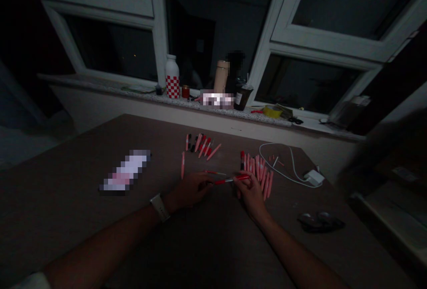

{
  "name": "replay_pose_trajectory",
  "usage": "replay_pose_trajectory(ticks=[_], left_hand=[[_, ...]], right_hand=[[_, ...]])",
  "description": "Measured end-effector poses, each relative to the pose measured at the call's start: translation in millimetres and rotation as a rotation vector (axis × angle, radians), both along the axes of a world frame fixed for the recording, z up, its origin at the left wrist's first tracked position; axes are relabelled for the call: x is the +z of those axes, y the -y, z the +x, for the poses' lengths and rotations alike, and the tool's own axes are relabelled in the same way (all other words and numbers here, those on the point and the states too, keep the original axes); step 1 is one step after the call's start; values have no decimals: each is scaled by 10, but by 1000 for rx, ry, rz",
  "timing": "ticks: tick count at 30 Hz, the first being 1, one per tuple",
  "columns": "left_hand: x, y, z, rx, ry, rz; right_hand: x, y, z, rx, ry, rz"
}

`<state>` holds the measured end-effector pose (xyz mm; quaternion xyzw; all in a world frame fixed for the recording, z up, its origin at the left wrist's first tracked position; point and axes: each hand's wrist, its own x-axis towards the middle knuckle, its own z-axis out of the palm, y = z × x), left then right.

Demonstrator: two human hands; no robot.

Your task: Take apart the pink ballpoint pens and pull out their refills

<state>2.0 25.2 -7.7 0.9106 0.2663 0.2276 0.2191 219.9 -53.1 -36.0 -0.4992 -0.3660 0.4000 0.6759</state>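
Note:
Between my two hands is a slim red-and-silver pen piece (224, 182), its left end pinched by my left hand (191, 190). My right hand (251, 195) is closed on a red pen barrel (243, 177), and the pen piece reaches to its fingers. Whether the two parts are joined cannot be made out in the dim light. A thin red refill (215, 173) shows just beyond my left fingers. Right of my right hand lies a row of pink pens (257, 166). A second group of pink, red and black pens (203, 144) lies further back.
A phone (126, 171) lies on the table (100, 146) at left, a single pink pen (183, 164) nearer the middle. To the right are a white charger (314, 178) with its cable and a pair of glasses (322, 221). Bottles, including a checkered one (172, 78), line the windowsill.

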Motion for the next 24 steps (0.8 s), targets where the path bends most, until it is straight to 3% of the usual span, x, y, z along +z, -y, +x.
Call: replay_pose_trajectory(ticks=[6, 14, 19, 24], left_hand=[[-2, 4, 29, -104, -25, 36], [-22, -17, 44, -100, -49, 30], [-17, -20, 43, -87, -71, 39], [-2, -10, 34, -61, -77, 43]], right_hand=[[24, 71, -50, 10, 77, 88], [71, 120, -85, 46, 103, 119], [63, 83, -61, -49, 90, 147], [36, 16, 21, -236, 19, 164]])
